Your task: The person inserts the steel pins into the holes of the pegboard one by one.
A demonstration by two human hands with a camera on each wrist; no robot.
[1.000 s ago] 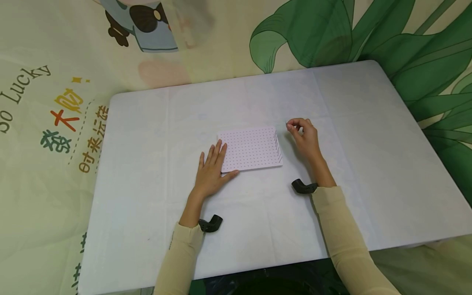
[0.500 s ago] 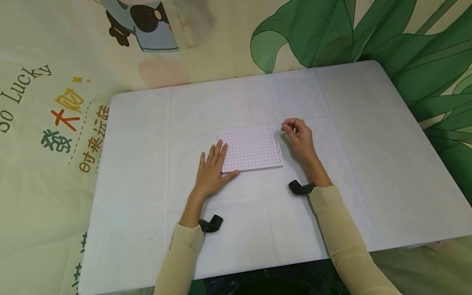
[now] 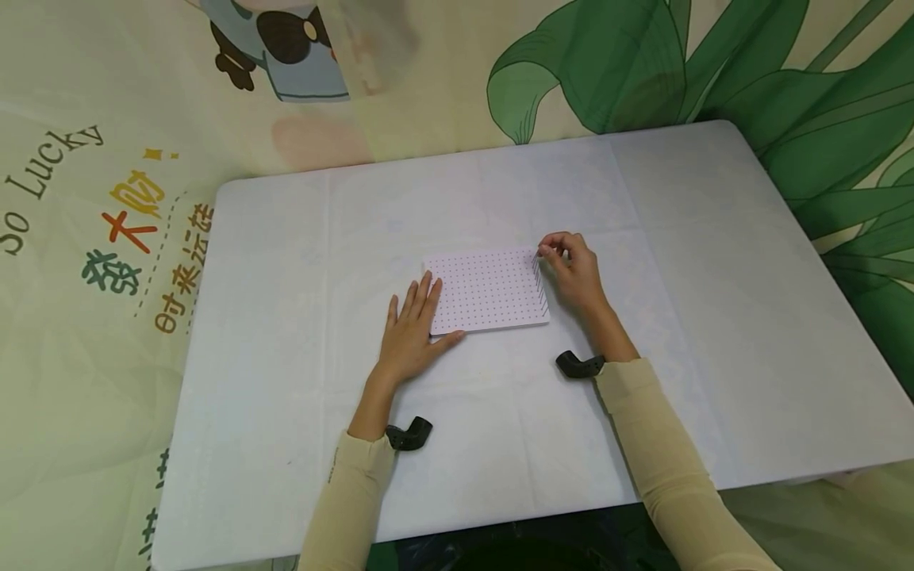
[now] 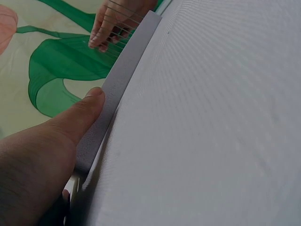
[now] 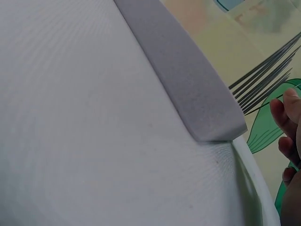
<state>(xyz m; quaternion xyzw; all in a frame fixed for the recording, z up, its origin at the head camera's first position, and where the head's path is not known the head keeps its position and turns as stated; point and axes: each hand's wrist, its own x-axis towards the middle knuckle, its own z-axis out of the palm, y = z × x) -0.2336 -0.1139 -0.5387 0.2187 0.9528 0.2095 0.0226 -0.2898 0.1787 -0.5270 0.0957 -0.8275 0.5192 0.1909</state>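
A white pegboard [image 3: 485, 293] dotted with rows of small holes lies flat on the table. Along its right edge stands a row of thin metal pins [image 3: 542, 295], seen side-on as upright rods [image 5: 265, 75] in the right wrist view. My left hand [image 3: 408, 337] rests with spread fingers at the board's left side, its thumb [image 4: 87, 110] against the front edge. At the far right corner my right hand [image 3: 574, 274] pinches a thin metal pin [image 5: 263, 105] between thumb and forefinger. Its lower end is at the board's top; whether it sits in a hole I cannot tell.
The board lies mid-table on a white cloth [image 3: 286, 317]. A black curved wrist mount [image 3: 409, 434] sits at the left cuff, and another black mount [image 3: 580, 365] at the right cuff. Behind the table hangs a printed curtain [image 3: 421, 95] with green leaves.
My right hand has moved left and slightly toward me, bringing the pin from beside the board to its far right corner. My left hand stays put on the board.
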